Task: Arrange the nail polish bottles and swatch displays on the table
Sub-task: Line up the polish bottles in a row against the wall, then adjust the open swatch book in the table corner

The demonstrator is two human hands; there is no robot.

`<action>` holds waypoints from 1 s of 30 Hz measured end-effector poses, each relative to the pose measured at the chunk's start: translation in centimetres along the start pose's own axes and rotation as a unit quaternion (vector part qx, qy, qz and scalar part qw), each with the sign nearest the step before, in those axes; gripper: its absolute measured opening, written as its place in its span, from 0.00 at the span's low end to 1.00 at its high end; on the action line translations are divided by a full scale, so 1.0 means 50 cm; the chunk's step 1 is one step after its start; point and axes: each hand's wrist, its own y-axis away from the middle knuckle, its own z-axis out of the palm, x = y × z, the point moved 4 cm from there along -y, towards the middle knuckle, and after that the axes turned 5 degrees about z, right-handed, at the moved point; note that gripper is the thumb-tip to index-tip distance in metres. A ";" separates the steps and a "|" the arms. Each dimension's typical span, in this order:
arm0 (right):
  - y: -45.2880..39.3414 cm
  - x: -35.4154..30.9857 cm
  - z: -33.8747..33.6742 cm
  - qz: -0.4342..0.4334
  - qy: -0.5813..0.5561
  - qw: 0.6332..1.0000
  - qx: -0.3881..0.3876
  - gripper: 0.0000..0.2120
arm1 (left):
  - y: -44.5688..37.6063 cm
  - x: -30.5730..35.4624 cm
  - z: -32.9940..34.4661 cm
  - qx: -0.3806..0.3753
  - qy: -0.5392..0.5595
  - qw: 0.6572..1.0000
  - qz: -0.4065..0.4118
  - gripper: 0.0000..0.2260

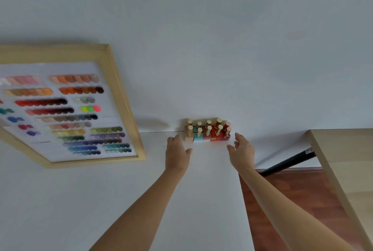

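Several nail polish bottles [207, 131] with gold caps stand in two tight rows at the far edge of the white table [141, 200], against the wall. Their bodies are beige, light blue and red. My left hand [177, 153] is just left of and below the group, fingers apart, its fingertips close to the beige bottle; whether they touch is unclear. Just right of the group is my right hand [241, 150], also open and holding nothing. A wooden-framed swatch display [66, 109] with rows of coloured nail tips lies on the table's left.
The table's right edge runs down beside my right arm. Beyond it are a reddish wood floor [292, 200], a black bar [288, 163] and a light wooden tabletop [347, 160]. A plain white wall [201, 28] rises behind the bottles.
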 end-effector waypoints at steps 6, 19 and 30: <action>0.096 -0.043 -0.079 -0.042 0.001 0.999 -0.010 0.22 | 0.086 0.047 -0.084 0.003 -0.028 0.999 0.045 0.21; 0.309 -0.155 -0.115 -0.169 0.037 0.984 -0.046 0.13 | 0.300 0.007 -0.378 0.075 -0.036 0.993 0.084 0.21; 0.499 -0.348 0.056 -0.259 0.045 0.956 -0.133 0.12 | 0.432 -0.211 -0.682 0.168 -0.040 0.984 0.037 0.19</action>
